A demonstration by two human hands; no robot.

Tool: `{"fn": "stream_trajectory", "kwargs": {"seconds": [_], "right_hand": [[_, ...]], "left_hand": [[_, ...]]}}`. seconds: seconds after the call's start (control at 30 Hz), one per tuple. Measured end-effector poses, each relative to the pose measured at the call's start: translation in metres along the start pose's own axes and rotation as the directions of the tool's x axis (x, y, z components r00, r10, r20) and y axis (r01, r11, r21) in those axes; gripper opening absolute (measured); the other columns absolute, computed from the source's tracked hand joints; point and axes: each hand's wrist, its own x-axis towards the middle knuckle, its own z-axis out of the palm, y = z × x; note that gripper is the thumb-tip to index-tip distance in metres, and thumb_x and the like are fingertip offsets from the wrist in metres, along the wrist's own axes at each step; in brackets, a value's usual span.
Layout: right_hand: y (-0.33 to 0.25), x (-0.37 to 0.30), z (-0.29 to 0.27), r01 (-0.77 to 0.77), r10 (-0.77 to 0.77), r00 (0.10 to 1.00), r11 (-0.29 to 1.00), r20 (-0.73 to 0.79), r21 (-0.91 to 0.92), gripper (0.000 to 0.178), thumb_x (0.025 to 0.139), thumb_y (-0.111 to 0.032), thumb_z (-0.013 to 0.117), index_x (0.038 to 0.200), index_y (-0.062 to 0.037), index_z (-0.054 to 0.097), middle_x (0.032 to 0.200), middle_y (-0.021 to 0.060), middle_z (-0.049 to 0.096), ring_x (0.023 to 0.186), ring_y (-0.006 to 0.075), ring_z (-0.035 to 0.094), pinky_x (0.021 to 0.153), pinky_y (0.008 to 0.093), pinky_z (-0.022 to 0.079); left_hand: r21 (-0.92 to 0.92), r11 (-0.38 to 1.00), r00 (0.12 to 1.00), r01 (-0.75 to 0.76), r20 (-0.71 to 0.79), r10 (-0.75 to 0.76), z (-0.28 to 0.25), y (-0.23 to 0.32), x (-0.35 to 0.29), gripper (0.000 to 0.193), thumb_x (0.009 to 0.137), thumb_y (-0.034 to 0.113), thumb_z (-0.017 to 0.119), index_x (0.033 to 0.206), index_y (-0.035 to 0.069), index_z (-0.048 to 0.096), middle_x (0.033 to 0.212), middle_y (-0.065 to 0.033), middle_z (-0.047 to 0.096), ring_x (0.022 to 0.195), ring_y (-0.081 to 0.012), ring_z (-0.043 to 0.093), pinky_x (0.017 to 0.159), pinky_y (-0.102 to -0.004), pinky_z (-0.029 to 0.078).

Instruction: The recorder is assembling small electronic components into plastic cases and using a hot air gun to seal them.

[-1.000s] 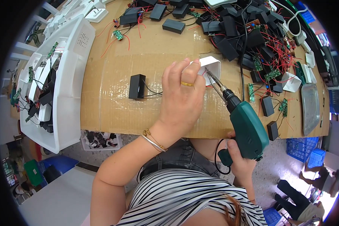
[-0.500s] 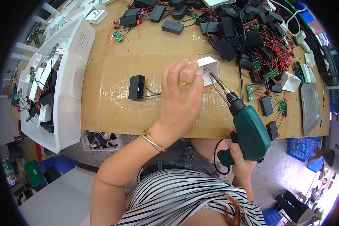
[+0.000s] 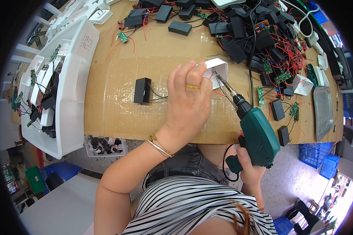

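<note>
My left hand (image 3: pixel 189 96) is closed around a white plastic casing (image 3: pixel 217 64) above the cardboard, its open side facing right. A red wire shows at the casing; whatever else my fingers pinch is hidden behind them. My right hand (image 3: pixel 252 168) grips a green gun-shaped soldering iron (image 3: pixel 260 135) by its handle. The iron's metal tip reaches inside the casing. To the left of my left hand stands a black rectangular box (image 3: pixel 142 91), whose dark wires run under that hand.
Black boxes (image 3: pixel 235 51), red wires and green circuit boards are heaped at the back right. A white bin (image 3: pixel 72 86) of parts stands left. A grey metal tray (image 3: pixel 322 113) lies at the right edge. A black cable (image 3: pixel 253 58) crosses the cardboard (image 3: pixel 117 121).
The soldering iron has shifted slightly left and up, its tip a little further into the casing. My left hand and the casing have hardly moved.
</note>
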Motion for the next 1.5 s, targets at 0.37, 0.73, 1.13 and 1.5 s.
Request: {"fn": "stream_trajectory", "kwargs": {"seconds": [0.37, 0.73, 1.13, 1.5], "right_hand": [[-0.0003, 0.001, -0.0001, -0.009, 0.009, 1.0, 0.999, 0.021, -0.033, 0.048, 0.076, -0.007, 0.06, 0.12, 0.003, 0.044, 0.11, 0.0131, 0.054, 0.101, 0.0205, 0.053, 0.089, 0.033, 0.04], [-0.0041, 0.0002, 0.0021, -0.029, 0.029, 1.0, 0.999, -0.002, -0.023, 0.048, 0.076, -0.007, 0.06, 0.119, 0.0029, 0.044, 0.109, 0.013, 0.055, 0.101, 0.0204, 0.053, 0.089, 0.033, 0.041], [-0.0039, 0.0003, 0.0005, -0.034, 0.034, 0.999, 0.998, 0.012, -0.06, 0.047, 0.076, -0.008, 0.06, 0.119, 0.0031, 0.044, 0.108, 0.0129, 0.055, 0.099, 0.0203, 0.053, 0.087, 0.0321, 0.041], [-0.001, 0.0013, 0.0013, 0.001, -0.002, 1.0, 0.999, -0.006, -0.044, 0.047, 0.075, -0.01, 0.061, 0.118, 0.0029, 0.045, 0.107, 0.0125, 0.056, 0.096, 0.0183, 0.054, 0.083, 0.0303, 0.041]], "left_hand": [[0.002, 1.0, 1.0, 0.014, -0.006, -0.014, 0.0014, -0.0001, -0.0011, 0.015, 0.069, 0.006, 0.056, 0.08, -0.002, 0.05, 0.11, -0.0152, 0.043, 0.109, -0.0297, 0.039, 0.091, -0.0454, 0.035], [-0.001, 1.0, 1.0, 0.024, 0.011, -0.024, 0.0009, 0.0002, -0.0013, 0.018, 0.068, 0.006, 0.056, 0.083, -0.003, 0.051, 0.11, -0.0163, 0.045, 0.108, -0.0308, 0.039, 0.09, -0.0462, 0.035], [0.009, 1.0, 1.0, 0.002, 0.022, -0.002, -0.0008, 0.0, -0.001, 0.021, 0.066, 0.006, 0.056, 0.084, -0.003, 0.052, 0.112, -0.0167, 0.046, 0.106, -0.0314, 0.04, 0.089, -0.0467, 0.035], [0.003, 1.0, 1.0, -0.009, 0.015, 0.009, -0.0007, -0.0007, -0.0012, 0.021, 0.066, 0.007, 0.056, 0.084, -0.003, 0.053, 0.112, -0.0171, 0.046, 0.106, -0.0317, 0.04, 0.089, -0.0472, 0.034]]}}
